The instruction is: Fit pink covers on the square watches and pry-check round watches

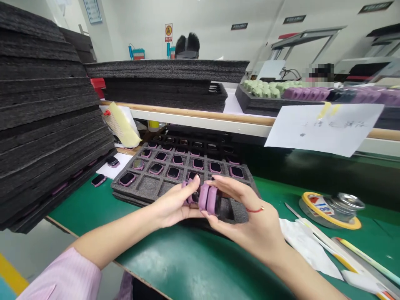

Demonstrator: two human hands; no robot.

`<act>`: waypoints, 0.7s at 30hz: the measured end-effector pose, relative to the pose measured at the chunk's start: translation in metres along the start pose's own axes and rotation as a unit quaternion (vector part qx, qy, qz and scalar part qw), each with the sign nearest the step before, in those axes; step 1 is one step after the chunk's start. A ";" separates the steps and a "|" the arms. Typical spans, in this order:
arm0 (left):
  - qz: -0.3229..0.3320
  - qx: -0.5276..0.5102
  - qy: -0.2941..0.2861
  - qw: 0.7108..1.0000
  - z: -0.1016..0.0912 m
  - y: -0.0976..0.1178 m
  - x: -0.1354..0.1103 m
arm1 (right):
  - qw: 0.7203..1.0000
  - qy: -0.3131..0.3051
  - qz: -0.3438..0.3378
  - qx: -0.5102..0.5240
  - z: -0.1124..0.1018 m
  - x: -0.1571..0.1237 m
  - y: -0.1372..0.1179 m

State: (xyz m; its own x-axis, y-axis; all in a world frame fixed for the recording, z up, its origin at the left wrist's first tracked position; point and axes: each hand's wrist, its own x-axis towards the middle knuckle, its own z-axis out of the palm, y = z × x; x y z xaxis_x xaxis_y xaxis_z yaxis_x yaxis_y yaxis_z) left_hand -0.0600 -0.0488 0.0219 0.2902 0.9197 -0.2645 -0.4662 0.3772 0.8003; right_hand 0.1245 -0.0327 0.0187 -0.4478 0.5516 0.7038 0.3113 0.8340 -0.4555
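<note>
Left hand [175, 206] and right hand [243, 216] pinch purple smartwatches [208, 200] above a gray foam tray [146, 185] on a green surface [187, 258]; light but glass-faced, they look safest held by their rubbery sides.

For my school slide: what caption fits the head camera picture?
Left hand and right hand hold purple smartwatches above a dark foam tray on a green workbench.

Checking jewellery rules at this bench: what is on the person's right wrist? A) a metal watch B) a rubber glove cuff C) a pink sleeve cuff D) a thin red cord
D: a thin red cord circles the wrist behind the bare right hand.
</note>
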 end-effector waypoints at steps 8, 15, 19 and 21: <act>-0.018 -0.001 -0.066 0.998 -0.003 -0.019 -0.010 | 0.992 -0.102 0.056 0.045 0.019 -0.005 0.006; 0.004 -0.011 -0.096 0.995 -0.005 -0.016 -0.015 | 0.987 -0.041 0.065 0.144 0.025 -0.008 0.004; 0.040 0.017 -0.100 0.994 -0.006 -0.019 -0.014 | 0.986 -0.015 0.049 0.161 0.027 -0.010 0.004; 0.041 0.034 -0.102 0.993 -0.008 -0.021 -0.014 | 0.985 -0.014 0.049 0.164 0.028 -0.010 0.004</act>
State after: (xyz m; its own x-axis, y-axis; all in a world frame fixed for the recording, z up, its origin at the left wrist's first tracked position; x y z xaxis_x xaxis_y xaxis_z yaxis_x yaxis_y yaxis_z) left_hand -0.0606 -0.0683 0.0046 0.4211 0.9027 -0.0883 -0.4393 0.2882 0.8508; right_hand 0.1071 -0.0350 -0.0052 -0.4529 0.6267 0.6341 0.0685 0.7336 -0.6761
